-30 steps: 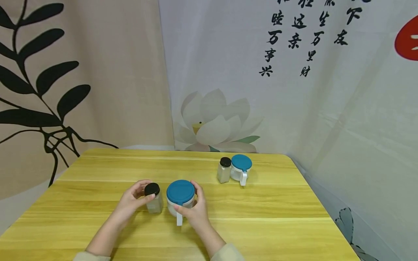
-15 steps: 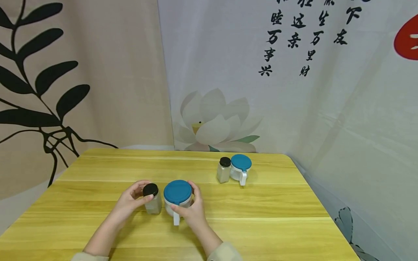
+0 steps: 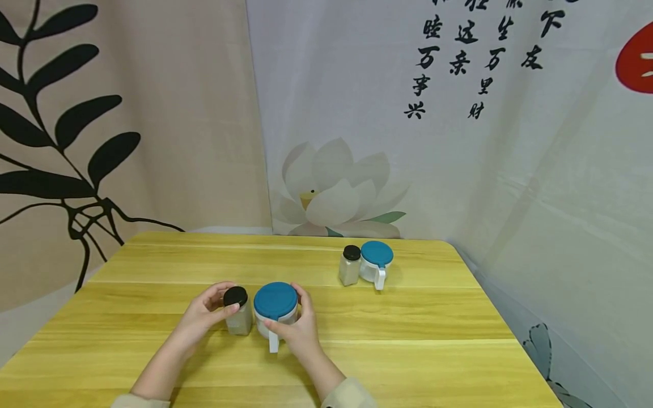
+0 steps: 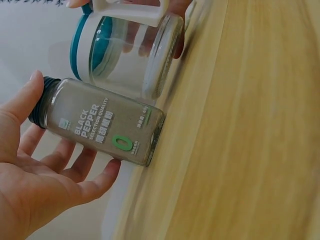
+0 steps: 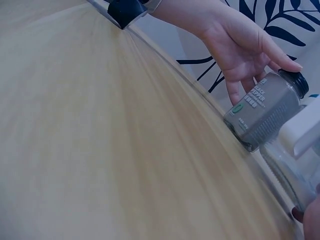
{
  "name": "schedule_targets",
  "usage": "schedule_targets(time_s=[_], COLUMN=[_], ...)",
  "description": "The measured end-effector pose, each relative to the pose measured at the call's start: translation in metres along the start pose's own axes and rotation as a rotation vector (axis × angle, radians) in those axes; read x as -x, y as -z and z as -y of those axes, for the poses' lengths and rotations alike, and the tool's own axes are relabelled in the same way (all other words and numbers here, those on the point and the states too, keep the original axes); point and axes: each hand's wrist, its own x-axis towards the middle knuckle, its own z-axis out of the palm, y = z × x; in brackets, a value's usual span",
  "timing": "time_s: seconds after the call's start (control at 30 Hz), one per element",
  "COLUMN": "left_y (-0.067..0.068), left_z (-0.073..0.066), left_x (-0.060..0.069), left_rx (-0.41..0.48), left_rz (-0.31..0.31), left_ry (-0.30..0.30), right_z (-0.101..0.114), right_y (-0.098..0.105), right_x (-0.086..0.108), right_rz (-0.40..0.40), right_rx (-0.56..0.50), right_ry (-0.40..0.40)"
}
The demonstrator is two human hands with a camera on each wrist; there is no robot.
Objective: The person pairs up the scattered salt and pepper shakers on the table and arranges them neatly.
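In the head view my left hand holds a square glass pepper jar with a black cap, thumb against the cap and fingers along the far side. Its label reads "BLACK PEPPER" in the left wrist view, where grey-brown powder fills the jar. Just to the right, my right hand grips a round clear seasoning jar with a blue lid and white handle, thumb at the front, fingers round the right side. Both jars stand upright on the table, side by side, with a very narrow gap.
Farther back on the wooden table stand another black-capped jar and another blue-lidded jar, close together. A printed cloth hangs behind the table's far edge.
My right hand has slid the blue-lidded seasoning jar a little to the left. My left hand and the pepper jar have barely shifted. The pair at the back has stayed put.
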Motion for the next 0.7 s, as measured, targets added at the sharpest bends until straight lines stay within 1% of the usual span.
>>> schedule_targets(time_s=[0.2, 0.7], left_y=[-0.0001, -0.0003], left_z=[-0.0006, -0.0001], left_x=[0.0002, -0.0003], left_rx=[0.007, 0.0], left_rz=[0.002, -0.003], left_ry=[0.002, 0.017], right_z=[-0.0021, -0.001], right_y=[-0.0005, -0.0016], right_x=[0.0004, 0.0018], right_rz=[-0.008, 0.003], right_rx=[0.0, 0.06], right_ry=[0.005, -0.002])
